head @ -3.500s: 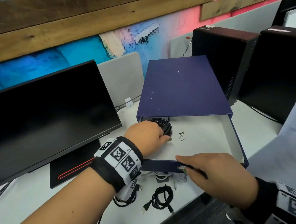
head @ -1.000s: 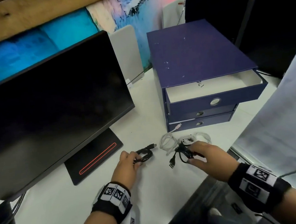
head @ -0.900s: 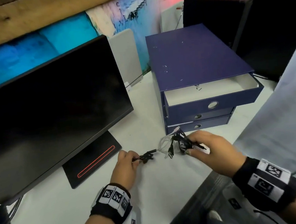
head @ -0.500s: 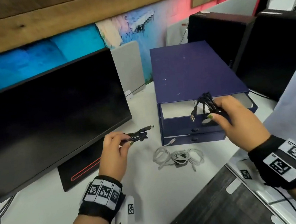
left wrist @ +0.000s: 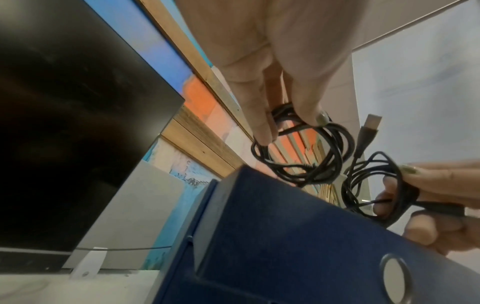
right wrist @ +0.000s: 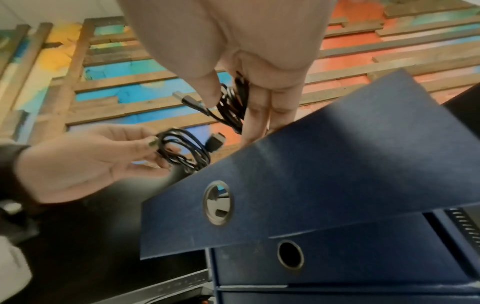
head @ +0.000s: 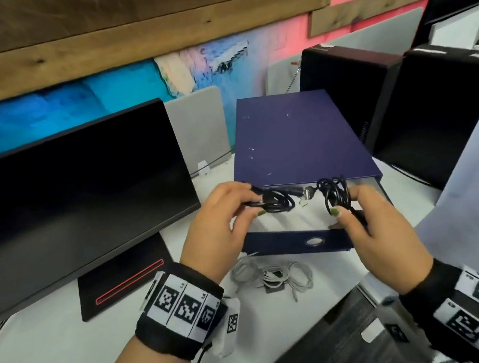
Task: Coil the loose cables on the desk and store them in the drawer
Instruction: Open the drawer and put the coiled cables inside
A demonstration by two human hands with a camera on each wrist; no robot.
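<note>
Midway. Left hand (head: 220, 212) pinching black coil (head: 275, 202), right hand (head: 374, 227) pinching second coil (head: 334, 194), both over open drawer (head: 294, 243). White cables (head: 273, 276) uncoiled on table (head: 59, 353), lower centre.

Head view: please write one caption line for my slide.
Left hand and right hand each hold a coiled black cable over the open drawer; white cables remain on the desk.
</note>
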